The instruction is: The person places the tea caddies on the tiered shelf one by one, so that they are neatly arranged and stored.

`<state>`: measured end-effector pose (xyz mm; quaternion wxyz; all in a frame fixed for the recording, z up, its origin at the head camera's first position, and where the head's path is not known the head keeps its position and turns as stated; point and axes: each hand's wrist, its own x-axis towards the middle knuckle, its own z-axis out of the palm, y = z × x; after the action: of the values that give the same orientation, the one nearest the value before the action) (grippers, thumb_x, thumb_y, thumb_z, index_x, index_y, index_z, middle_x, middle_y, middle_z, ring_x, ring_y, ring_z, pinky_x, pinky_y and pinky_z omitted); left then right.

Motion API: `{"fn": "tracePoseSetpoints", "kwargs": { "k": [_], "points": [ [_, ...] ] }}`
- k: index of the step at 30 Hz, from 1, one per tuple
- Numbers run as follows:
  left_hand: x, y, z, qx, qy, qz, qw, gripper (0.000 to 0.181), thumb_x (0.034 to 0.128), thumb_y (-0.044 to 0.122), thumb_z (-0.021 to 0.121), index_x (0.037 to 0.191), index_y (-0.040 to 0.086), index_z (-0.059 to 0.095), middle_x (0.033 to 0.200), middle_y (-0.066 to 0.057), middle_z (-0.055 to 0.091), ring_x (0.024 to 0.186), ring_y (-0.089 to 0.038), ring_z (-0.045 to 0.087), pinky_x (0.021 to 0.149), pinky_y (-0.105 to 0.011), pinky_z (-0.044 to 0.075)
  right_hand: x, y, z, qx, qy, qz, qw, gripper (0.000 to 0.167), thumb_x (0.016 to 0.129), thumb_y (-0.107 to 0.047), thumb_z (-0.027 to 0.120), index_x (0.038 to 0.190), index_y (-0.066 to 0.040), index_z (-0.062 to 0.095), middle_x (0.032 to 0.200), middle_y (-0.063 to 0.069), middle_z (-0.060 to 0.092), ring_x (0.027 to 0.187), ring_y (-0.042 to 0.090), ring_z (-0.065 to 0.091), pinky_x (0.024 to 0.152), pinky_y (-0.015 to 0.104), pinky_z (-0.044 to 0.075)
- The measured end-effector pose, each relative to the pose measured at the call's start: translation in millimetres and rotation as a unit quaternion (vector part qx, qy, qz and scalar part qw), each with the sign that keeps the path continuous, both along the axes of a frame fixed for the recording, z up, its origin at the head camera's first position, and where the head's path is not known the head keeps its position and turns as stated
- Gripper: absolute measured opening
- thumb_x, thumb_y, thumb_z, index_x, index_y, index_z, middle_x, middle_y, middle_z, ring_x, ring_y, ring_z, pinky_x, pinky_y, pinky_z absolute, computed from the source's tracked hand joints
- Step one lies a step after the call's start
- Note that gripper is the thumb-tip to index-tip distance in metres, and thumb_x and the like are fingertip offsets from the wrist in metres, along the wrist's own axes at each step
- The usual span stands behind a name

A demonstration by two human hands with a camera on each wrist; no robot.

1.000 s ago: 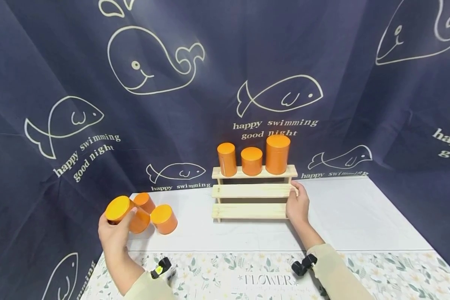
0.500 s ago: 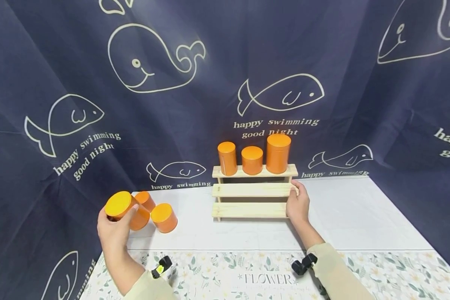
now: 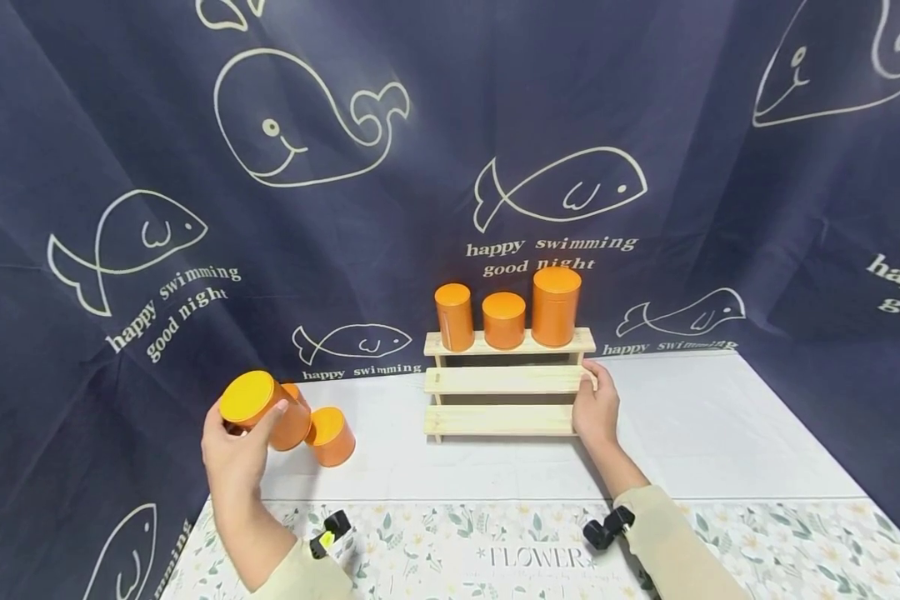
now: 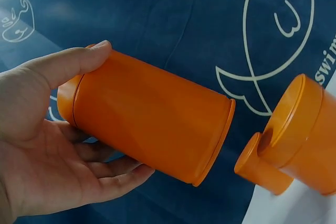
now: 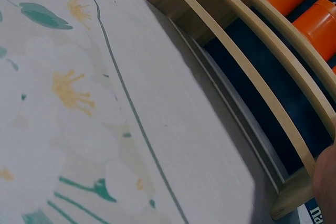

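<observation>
My left hand (image 3: pixel 234 454) grips a large orange canister (image 4: pixel 152 116), thumb on one side and fingers round the other; it is tilted, its lid toward me in the head view. Just beyond it stand a short orange canister (image 3: pixel 333 437) and a slim one (image 4: pixel 262 169), partly hidden in the head view. At the right end of the three-tier wooden rack (image 3: pixel 502 381), my right hand (image 3: pixel 597 408) holds the side of the lower steps. On the top step stand a slim canister (image 3: pixel 455 318), a short one (image 3: pixel 504 322) and a tall one (image 3: pixel 557 308), all orange.
The rack's middle and lowest steps show bare wood. A white table (image 3: pixel 720 433) carries a floral cloth (image 3: pixel 780 550) along its front. Behind hangs a dark blue curtain (image 3: pixel 420 208) with fish and whale drawings.
The left hand has lifted the large canister slightly and moved it a little right, now covering more of the slim canister behind. My right hand stays on the rack.
</observation>
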<state>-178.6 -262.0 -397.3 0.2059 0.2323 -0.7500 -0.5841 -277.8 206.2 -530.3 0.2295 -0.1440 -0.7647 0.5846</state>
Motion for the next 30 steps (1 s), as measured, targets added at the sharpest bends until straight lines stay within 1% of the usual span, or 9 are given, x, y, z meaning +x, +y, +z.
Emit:
{"fn": "tracePoseSetpoints", "kwargs": {
  "k": [4, 12, 16, 20, 25, 27, 30],
  "points": [
    [-3.0, 5.3, 1.7, 0.002, 0.01, -0.011, 0.9999, 0.093, 0.0898, 0.025, 0.085, 0.165, 0.011, 0.032, 0.162, -0.02, 0.044, 0.149, -0.041, 0.042, 0.127, -0.065, 0.032, -0.2, -1.0, 0.5, -0.001, -0.003, 0.0, 1.0, 0.04, 0.11, -0.012, 0.042, 0.147, -0.004, 0.056, 0.158, 0.023, 0.053, 0.154, 0.04, 0.041, 0.129, 0.055, 0.031],
    [-7.7, 14.2, 4.0, 0.001, 0.019, -0.031, 0.9994, 0.092, 0.0894, 0.022, 0.085, 0.164, 0.011, 0.032, 0.162, -0.018, 0.045, 0.149, -0.04, 0.044, 0.125, -0.064, 0.036, 2.3, -1.5, 1.6, 0.008, -0.011, 0.0, 0.9999, 0.04, 0.11, -0.011, 0.042, 0.147, -0.002, 0.054, 0.159, 0.024, 0.051, 0.155, 0.042, 0.039, 0.129, 0.056, 0.03],
    [-9.1, 18.6, 6.0, 0.0, 0.025, -0.037, 0.999, 0.092, 0.0892, 0.021, 0.085, 0.164, 0.01, 0.032, 0.163, -0.019, 0.044, 0.15, -0.041, 0.044, 0.125, -0.064, 0.036, 1.2, -1.5, 2.7, 0.014, -0.005, 0.002, 0.9999, 0.04, 0.11, -0.01, 0.041, 0.147, -0.002, 0.054, 0.158, 0.025, 0.051, 0.155, 0.043, 0.039, 0.129, 0.057, 0.03],
    [-11.2, 23.5, 8.4, 0.012, 0.027, -0.043, 0.9986, 0.091, 0.0901, 0.02, 0.084, 0.164, 0.01, 0.031, 0.163, -0.018, 0.044, 0.15, -0.038, 0.044, 0.127, -0.06, 0.036, 0.8, -1.4, 2.7, 0.012, -0.001, 0.003, 0.9999, 0.04, 0.11, -0.01, 0.041, 0.147, -0.002, 0.054, 0.158, 0.024, 0.051, 0.155, 0.042, 0.04, 0.129, 0.057, 0.03],
    [-13.7, 28.7, 10.8, 0.035, 0.038, -0.049, 0.9974, 0.092, 0.0905, 0.017, 0.083, 0.163, 0.01, 0.027, 0.163, -0.017, 0.045, 0.148, -0.035, 0.045, 0.128, -0.056, 0.036, 1.0, -1.5, 1.4, 0.007, -0.004, 0.003, 1.0, 0.04, 0.111, -0.012, 0.042, 0.147, -0.003, 0.055, 0.158, 0.024, 0.052, 0.155, 0.042, 0.04, 0.129, 0.056, 0.03],
    [-14.7, 30.5, 11.1, 0.038, 0.041, -0.053, 0.997, 0.092, 0.0903, 0.017, 0.083, 0.163, 0.01, 0.027, 0.162, -0.018, 0.045, 0.147, -0.035, 0.046, 0.128, -0.055, 0.036, 1.3, -1.3, 0.8, 0.006, -0.004, 0.002, 1.0, 0.04, 0.111, -0.012, 0.042, 0.147, -0.003, 0.055, 0.158, 0.024, 0.052, 0.155, 0.042, 0.04, 0.129, 0.056, 0.03],
    [-15.8, 33.1, 11.5, 0.031, 0.042, -0.061, 0.9968, 0.093, 0.0899, 0.017, 0.084, 0.162, 0.009, 0.027, 0.161, -0.019, 0.047, 0.147, -0.035, 0.048, 0.128, -0.054, 0.037, 1.7, -1.3, 0.2, 0.006, -0.003, 0.004, 1.0, 0.04, 0.111, -0.011, 0.041, 0.147, -0.003, 0.054, 0.158, 0.024, 0.051, 0.155, 0.042, 0.04, 0.129, 0.057, 0.03]
  ]
}}
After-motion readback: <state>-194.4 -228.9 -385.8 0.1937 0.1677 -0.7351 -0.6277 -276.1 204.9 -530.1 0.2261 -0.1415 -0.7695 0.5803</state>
